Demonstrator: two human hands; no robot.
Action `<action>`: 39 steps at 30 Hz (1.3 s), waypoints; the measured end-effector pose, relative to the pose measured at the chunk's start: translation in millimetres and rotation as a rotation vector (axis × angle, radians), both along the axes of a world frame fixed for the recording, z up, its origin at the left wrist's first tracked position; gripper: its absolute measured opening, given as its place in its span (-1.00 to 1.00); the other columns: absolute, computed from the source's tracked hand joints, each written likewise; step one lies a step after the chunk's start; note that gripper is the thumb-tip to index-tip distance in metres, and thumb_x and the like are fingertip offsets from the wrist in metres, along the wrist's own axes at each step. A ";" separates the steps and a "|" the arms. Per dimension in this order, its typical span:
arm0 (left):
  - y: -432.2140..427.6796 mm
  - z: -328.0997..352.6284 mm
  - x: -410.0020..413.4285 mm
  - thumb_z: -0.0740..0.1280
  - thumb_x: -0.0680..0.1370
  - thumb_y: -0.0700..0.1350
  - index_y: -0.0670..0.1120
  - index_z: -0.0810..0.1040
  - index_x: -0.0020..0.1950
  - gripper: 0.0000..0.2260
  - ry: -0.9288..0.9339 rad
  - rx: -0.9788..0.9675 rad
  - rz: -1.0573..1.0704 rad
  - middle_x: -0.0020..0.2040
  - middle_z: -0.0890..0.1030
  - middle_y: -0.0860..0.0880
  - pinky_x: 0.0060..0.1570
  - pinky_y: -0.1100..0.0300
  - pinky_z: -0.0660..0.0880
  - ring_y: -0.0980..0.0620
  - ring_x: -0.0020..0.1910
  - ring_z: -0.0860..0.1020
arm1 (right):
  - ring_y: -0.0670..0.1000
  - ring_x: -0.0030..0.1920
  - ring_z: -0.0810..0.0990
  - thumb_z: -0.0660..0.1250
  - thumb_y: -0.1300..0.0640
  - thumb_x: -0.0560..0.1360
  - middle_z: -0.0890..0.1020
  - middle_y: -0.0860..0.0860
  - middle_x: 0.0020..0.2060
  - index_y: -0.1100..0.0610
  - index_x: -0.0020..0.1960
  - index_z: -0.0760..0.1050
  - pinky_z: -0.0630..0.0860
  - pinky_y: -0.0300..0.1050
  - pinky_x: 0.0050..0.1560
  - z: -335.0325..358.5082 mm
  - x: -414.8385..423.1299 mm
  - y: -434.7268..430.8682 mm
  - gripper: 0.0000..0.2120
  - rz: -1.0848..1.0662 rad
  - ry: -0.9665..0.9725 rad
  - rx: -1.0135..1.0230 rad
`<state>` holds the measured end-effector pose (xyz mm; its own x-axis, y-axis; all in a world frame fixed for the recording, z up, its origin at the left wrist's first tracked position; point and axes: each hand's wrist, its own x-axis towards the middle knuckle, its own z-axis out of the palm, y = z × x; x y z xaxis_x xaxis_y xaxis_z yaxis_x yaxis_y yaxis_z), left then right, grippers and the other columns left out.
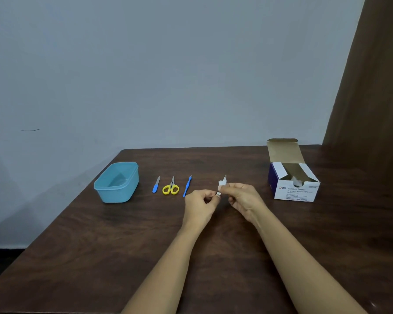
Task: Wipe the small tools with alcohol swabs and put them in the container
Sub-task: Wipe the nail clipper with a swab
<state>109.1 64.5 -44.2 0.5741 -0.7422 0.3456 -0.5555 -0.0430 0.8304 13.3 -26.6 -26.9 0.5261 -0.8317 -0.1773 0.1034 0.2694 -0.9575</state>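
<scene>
Container (117, 183) location? — J

Left part of the tabletop (77, 257). Light blue, lid off, long axis running away from the camera, far end leaning a bit right. — M

Tools on the surface? — J

Three in a row just right of it, apart from each other: nail file (156, 185) with a blue handle, yellow-handled scissors (171, 186), then a thin blue-handled tool (187, 186). All lie lengthwise away from the person, handles near, tips toward the wall (168, 64), each leaning slightly right. Scissors blades closed. — M

Hands? — J

Both raised over mid-tabletop, right of the row. Bare forearms come in from the bottom edge and converge. Left hand (199, 203): fingers curled, thumb and fingertips pinching the lower end of a small tool (224, 178). Can't tell what kind of tool. — M

Its axis? — J

Near upright, metal tip up and away from the person, tilted a touch right. White swab (222, 183) wrapped round its middle. Right hand (242, 196): thumb and forefinger pinch the swab round the tool, other fingers loosely curled. — M

Supply? — J

Swab box (293, 184) far right on the tabletop, well apart from the hands. White and dark blue, printed "BD Alcohol Swabs", lid flap standing up at the back, white packets showing inside. Brown curtain (372, 87) behind it. — M
</scene>
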 end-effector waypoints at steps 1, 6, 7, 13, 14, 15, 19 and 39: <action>0.0 0.0 -0.5 0.38 0.53 -0.10 -0.11 0.70 -0.02 -0.86 -0.020 0.003 -0.010 -0.28 0.63 0.09 -0.30 0.50 0.37 0.25 -0.32 0.53 | -0.04 -0.21 0.49 0.52 0.24 0.35 0.66 0.03 -0.26 0.21 -0.14 0.65 0.44 -0.25 -0.24 -1.5 0.3 -0.3 -0.88 -0.017 0.024 -0.029; -2.4 0.8 0.8 0.39 0.52 -0.08 -0.09 0.69 0.04 -0.84 0.006 0.019 0.004 -0.22 0.65 0.09 -0.26 0.51 0.38 0.23 -0.24 0.56 | -0.01 -0.19 0.48 0.51 0.12 0.38 0.65 0.05 -0.22 0.17 -0.11 0.66 0.46 -0.16 -0.13 -2.1 -0.6 -1.5 -0.86 -0.035 0.065 -0.081; -2.4 1.4 1.1 0.39 0.52 -0.09 -0.09 0.70 0.02 -0.85 0.040 0.017 0.010 -0.25 0.63 0.10 -0.26 0.50 0.39 0.22 -0.25 0.56 | -0.01 -0.17 0.48 0.50 0.13 0.40 0.65 0.05 -0.22 0.17 -0.12 0.66 0.45 -0.16 -0.12 -1.6 -0.6 -1.6 -0.88 -0.020 0.057 -0.082; -1.0 2.2 1.5 0.39 0.51 -0.10 -0.10 0.70 -0.04 -0.87 0.099 0.016 0.030 -0.31 0.62 0.07 -0.25 0.42 0.43 0.18 -0.27 0.57 | 0.04 -0.17 0.50 0.43 0.26 0.45 0.65 0.07 -0.26 0.20 -0.13 0.65 0.43 -0.12 -0.09 0.0 -3.6 -1.1 -0.97 0.068 0.053 -0.154; -1.1 1.5 1.5 0.39 0.51 -0.09 -0.11 0.70 -0.03 -0.86 0.071 0.012 0.033 -0.30 0.62 0.07 -0.25 0.43 0.42 0.18 -0.27 0.56 | 0.06 -0.17 0.50 0.45 0.25 0.42 0.65 0.08 -0.26 0.21 -0.13 0.66 0.44 -0.09 -0.07 -0.8 -3.7 -0.3 -0.96 0.066 0.059 -0.179; -1.2 1.0 1.6 0.39 0.51 -0.09 -0.12 0.70 -0.03 -0.86 0.048 0.011 0.031 -0.30 0.62 0.07 -0.26 0.43 0.41 0.19 -0.28 0.56 | 0.06 -0.19 0.49 0.48 0.24 0.40 0.65 0.07 -0.27 0.21 -0.14 0.66 0.44 -0.08 -0.09 -0.9 -3.4 1.2 -0.95 0.056 0.064 -0.198; -1.1 0.8 -0.5 0.37 0.53 -0.10 -0.14 0.70 -0.08 -0.85 0.011 0.029 -0.009 -0.37 0.58 0.07 -0.35 0.46 0.36 0.24 -0.41 0.48 | -0.13 -0.39 0.47 0.50 0.19 0.39 0.60 -0.03 -0.39 0.14 -0.26 0.64 0.41 -0.23 -0.26 0.1 -2.3 5.7 -0.93 -0.035 0.098 -0.301; -1.9 0.4 -0.6 0.38 0.53 -0.11 -0.14 0.69 -0.05 -0.86 0.010 0.010 0.007 -0.28 0.63 0.03 -0.27 0.42 0.40 0.21 -0.30 0.53 | -0.12 -0.20 0.56 0.47 0.19 0.42 0.66 -0.03 -0.25 0.17 -0.11 0.66 0.42 -0.25 -0.11 1.1 -0.9 8.6 -0.93 -0.033 0.079 -0.270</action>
<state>108.6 62.6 -43.7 0.5827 -0.7414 0.3327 -0.5472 -0.0553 0.8352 12.4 -18.0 -25.9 0.4910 -0.8710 0.0136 0.0301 0.0014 -0.9995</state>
